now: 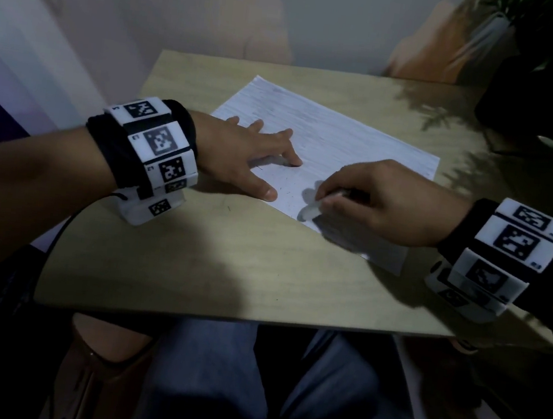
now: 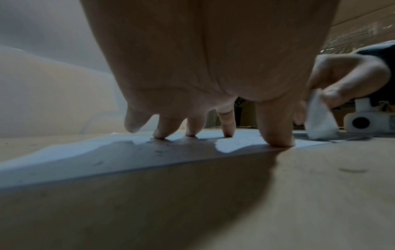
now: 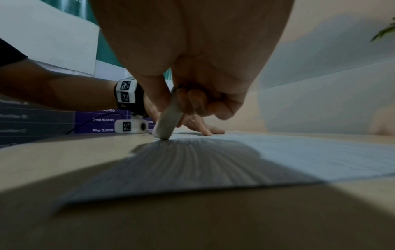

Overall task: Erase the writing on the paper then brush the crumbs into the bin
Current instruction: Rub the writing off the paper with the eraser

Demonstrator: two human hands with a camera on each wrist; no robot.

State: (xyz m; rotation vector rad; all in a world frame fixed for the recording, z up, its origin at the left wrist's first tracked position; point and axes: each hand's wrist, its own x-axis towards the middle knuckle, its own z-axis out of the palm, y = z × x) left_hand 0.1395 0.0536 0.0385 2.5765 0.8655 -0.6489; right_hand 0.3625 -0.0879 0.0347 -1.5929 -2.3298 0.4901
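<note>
— Fingers (image 1: 329, 200) of the right hand (image 1: 383, 200) pinch a white eraser (image 1: 309, 209), head view: where does it lie?

— Slanting down and away from the fingertips, tip on the paper (image 1: 328, 136) near its close edge; the left hand (image 1: 247, 151) presses spread fingers just beside it, nearer the crumbs (image 1: 284, 189).

— Left wrist view?

— Straight fingertips (image 2: 278, 140) pin the paper (image 2: 64, 157); the eraser (image 2: 319, 118) stands beyond the thumb, to its right, crumbs (image 2: 159, 151) beneath the palm.

— Right wrist view?

— Curled fingers (image 3: 192, 101) clench the eraser (image 3: 169, 121), long axis tilted, tip touching the paper (image 3: 299, 160). No bin shows anywhere; erasing looks unfinished.
</note>
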